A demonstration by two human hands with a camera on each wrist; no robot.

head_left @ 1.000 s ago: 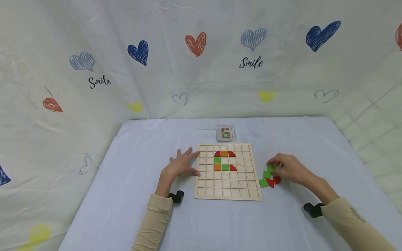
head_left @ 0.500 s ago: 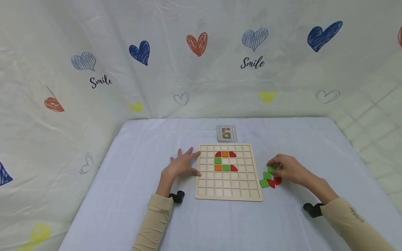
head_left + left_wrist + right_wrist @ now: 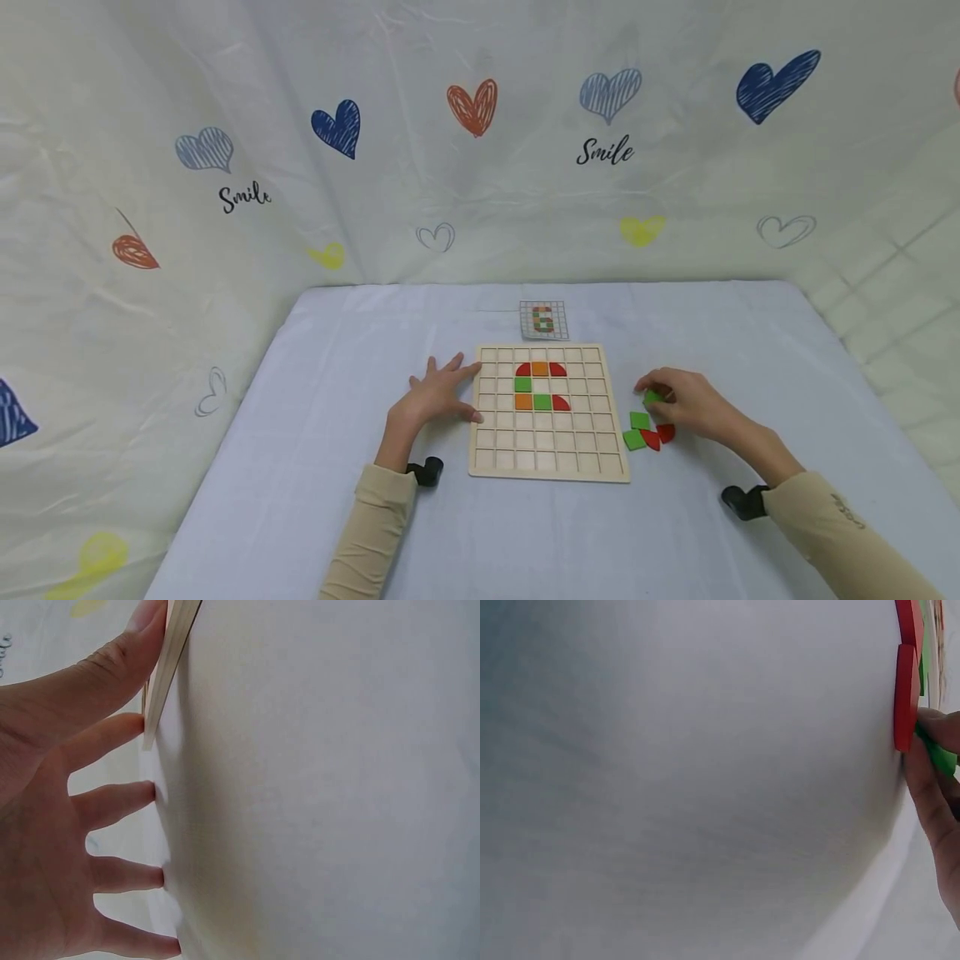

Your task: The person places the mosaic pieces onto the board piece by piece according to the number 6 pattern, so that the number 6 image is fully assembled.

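A wooden grid board (image 3: 551,462) lies on the white cloth, with several red, orange and green tiles set in its upper cells. My left hand (image 3: 431,400) spreads its fingers at the board's left side; thumb and index finger touch the edge, and the other fingertips meet the cloth in the left wrist view. Right of the board, my right hand (image 3: 690,404) pinches a green tile (image 3: 939,756) between thumb and fingers, tilted and partly covered by them. Close below it lie two green square tiles (image 3: 639,420) and two red quarter-round tiles (image 3: 651,440).
Behind the board lies a small printed card (image 3: 544,320) with a coloured grid pattern. A white curtain (image 3: 540,192) with printed hearts rises at the table's back edge. A black wrist device (image 3: 742,502) sits under each sleeve cuff.
The green tile at my right fingers has come slightly away from the green tile below it and tilted. My left hand keeps its place at the board; the head view has shifted slightly.
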